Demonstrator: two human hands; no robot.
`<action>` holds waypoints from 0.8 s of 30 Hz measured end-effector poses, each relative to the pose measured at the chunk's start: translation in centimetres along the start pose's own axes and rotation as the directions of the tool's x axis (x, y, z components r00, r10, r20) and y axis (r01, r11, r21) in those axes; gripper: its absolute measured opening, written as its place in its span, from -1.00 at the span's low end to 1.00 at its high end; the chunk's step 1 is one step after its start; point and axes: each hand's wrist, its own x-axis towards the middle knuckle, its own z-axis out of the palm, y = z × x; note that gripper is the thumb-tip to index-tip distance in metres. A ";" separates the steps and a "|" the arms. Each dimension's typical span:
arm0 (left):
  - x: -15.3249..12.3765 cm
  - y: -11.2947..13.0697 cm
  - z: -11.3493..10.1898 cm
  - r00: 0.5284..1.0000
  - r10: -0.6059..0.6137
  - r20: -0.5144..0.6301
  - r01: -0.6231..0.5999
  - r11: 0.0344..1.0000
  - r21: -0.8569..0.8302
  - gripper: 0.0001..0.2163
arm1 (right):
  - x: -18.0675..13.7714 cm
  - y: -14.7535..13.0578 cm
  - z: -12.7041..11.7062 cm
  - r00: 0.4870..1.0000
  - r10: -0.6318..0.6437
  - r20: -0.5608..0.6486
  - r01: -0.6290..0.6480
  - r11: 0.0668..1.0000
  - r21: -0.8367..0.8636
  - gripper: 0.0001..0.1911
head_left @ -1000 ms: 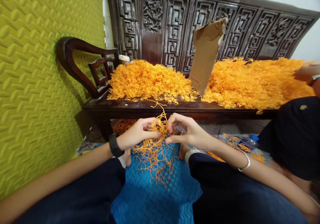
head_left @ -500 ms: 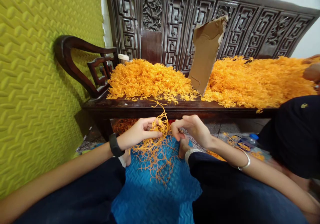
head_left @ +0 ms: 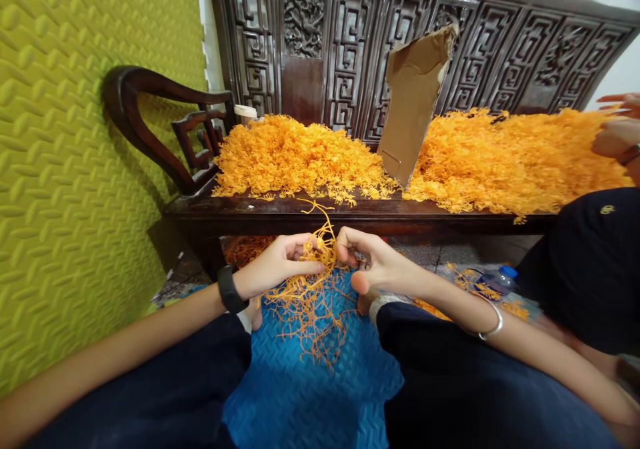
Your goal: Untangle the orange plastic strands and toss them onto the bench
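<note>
My left hand (head_left: 287,262) is closed on a thin orange plastic runner frame (head_left: 327,235) with small spidery pieces on it. Its long strands stick up above the fingers. Just to the right, my right hand (head_left: 373,262) has its fingers curled and its thumb apart, with nothing visible in it; its fingertips are close to the frame, and I cannot tell whether they touch. Below both hands, a tangle of bare orange runners (head_left: 315,329) lies on the blue mat (head_left: 310,409).
A dark wooden bench (head_left: 280,210) bears a heap of orange pieces (head_left: 300,155) and a larger heap (head_left: 500,162), parted by a cardboard sheet (head_left: 413,102). Another person's hand (head_left: 615,135) is over the right heap. A blue-capped bottle (head_left: 503,279) lies on the floor.
My right hand has shifted slightly left toward the frame, and its thumb has come away from its fingers. The other person's hand has risen a little. My left hand keeps its place.
</note>
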 end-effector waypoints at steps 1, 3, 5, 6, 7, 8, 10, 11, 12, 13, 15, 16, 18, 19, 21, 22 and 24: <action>0.0 0.0 0.0 1.000 -0.002 0.001 0.002 1.000 0.005 -0.80 | 0.0 -0.2 -0.1 0.999 -0.001 0.039 0.001 1.000 0.001 -0.37; 0.0 -0.1 0.0 1.000 -0.007 0.010 0.007 1.000 0.008 -0.80 | -0.1 -0.5 -0.1 0.994 0.025 0.108 -0.026 1.000 -0.001 -0.25; 0.0 -0.1 -0.1 1.000 -0.011 0.019 0.011 1.000 0.008 -0.79 | -0.1 -0.7 -0.1 0.989 0.081 0.126 -0.083 0.996 0.013 -0.22; -0.1 -0.1 -0.1 1.000 -0.010 0.019 0.010 1.000 0.008 -0.79 | -0.1 -0.8 -0.1 0.989 0.104 0.108 -0.107 0.994 0.020 -0.27; -0.1 -0.1 -0.1 1.000 -0.009 0.013 0.009 1.000 0.008 -0.79 | -0.1 -0.8 0.0 0.991 0.112 0.076 -0.114 0.993 0.023 -0.36; -0.1 -0.1 -0.1 1.000 -0.008 0.005 0.008 1.000 0.011 -0.80 | 0.0 -0.7 0.1 0.994 0.106 0.035 -0.106 0.994 0.020 -0.46; -0.1 -0.1 -0.1 1.000 -0.002 -0.009 0.002 1.000 0.016 -0.80 | 0.1 -0.4 0.2 0.997 0.052 -0.055 -0.052 0.999 0.009 -0.71; -0.1 -0.1 0.0 1.000 0.001 -0.009 -0.001 1.000 0.012 -0.80 | 0.1 -0.2 0.3 0.997 0.018 -0.080 -0.018 1.000 0.009 -0.86; 0.0 -0.1 0.0 1.000 0.003 -0.005 -0.003 1.000 0.003 -0.80 | 0.2 0.0 0.3 0.996 -0.013 -0.090 0.014 1.000 0.010 -0.97; 0.0 -0.1 0.0 1.000 0.003 0.001 -0.003 1.000 -0.008 -0.80 | 0.2 0.1 0.4 0.995 -0.038 -0.090 0.039 0.999 0.010 -0.86; 0.0 -0.2 0.0 1.000 -0.003 0.002 0.003 1.000 -0.029 -0.80 | 0.2 0.4 0.4 0.994 -0.060 -0.092 0.060 0.998 -0.006 -0.68; 0.1 -0.2 0.0 1.000 -0.006 0.000 0.006 0.999 -0.035 -0.80 | 0.2 0.5 0.4 0.994 -0.060 -0.096 0.058 0.998 -0.018 -0.64; 0.1 -0.2 0.0 1.000 -0.006 -0.002 0.006 0.999 -0.044 -0.80 | 0.2 0.7 0.5 0.993 -0.041 -0.111 0.038 0.999 -0.034 -0.53; 0.1 -0.2 -0.1 1.000 -0.005 -0.002 0.005 0.999 -0.049 -0.81 | 0.2 0.7 0.4 0.994 -0.027 -0.110 0.023 0.999 -0.039 -0.44; 0.0 -0.2 -0.1 1.000 -0.006 0.003 0.006 0.998 -0.056 -0.81 | 0.1 0.6 0.4 0.996 -0.009 -0.084 0.005 0.999 -0.041 -0.31; 0.0 -0.1 -0.1 1.000 -0.008 0.001 0.008 0.998 -0.055 -0.81 | 0.0 0.4 0.4 0.998 -0.006 -0.061 0.004 1.000 -0.030 -0.31; 0.0 -0.1 0.0 1.000 -0.013 -0.005 0.013 0.999 -0.050 -0.81 | 0.0 0.0 0.3 1.000 0.006 -0.015 -0.006 1.000 0.023 -0.40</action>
